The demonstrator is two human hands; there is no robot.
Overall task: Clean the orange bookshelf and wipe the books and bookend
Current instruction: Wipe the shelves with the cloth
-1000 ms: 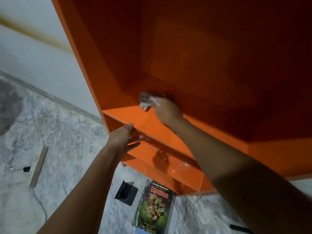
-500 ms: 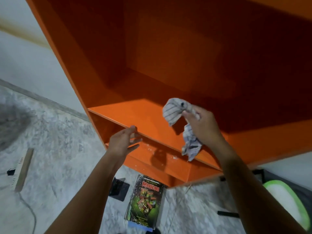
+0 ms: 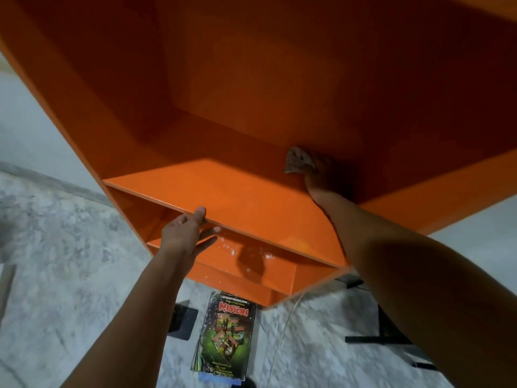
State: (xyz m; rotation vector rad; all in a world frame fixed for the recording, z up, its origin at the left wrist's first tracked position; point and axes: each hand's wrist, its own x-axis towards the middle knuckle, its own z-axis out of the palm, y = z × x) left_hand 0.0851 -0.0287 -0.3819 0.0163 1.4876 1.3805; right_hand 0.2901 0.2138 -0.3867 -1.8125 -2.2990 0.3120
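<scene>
The orange bookshelf (image 3: 223,191) fills the upper view, its compartment without books. My right hand (image 3: 319,175) reaches deep into the shaded right rear corner of the shelf board and grips a crumpled striped cloth (image 3: 296,162) against it. My left hand (image 3: 187,228) holds the front edge of the same board, thumb on top and fingers underneath. On the floor below lies a stack of books (image 3: 226,337) with a green "Misteri" cover on top. A black bookend (image 3: 181,322) lies flat just left of the stack.
The lower shelf board (image 3: 246,253) carries white specks and dust. A marbled grey floor (image 3: 70,275) spreads to the left. Black metal legs (image 3: 383,326) stand at the right, and a thin white cord (image 3: 282,331) runs down past the books.
My right hand had lifted the cloth off the board; now it has pushed it back into the right rear corner. My left hand has closed onto the board's front edge.
</scene>
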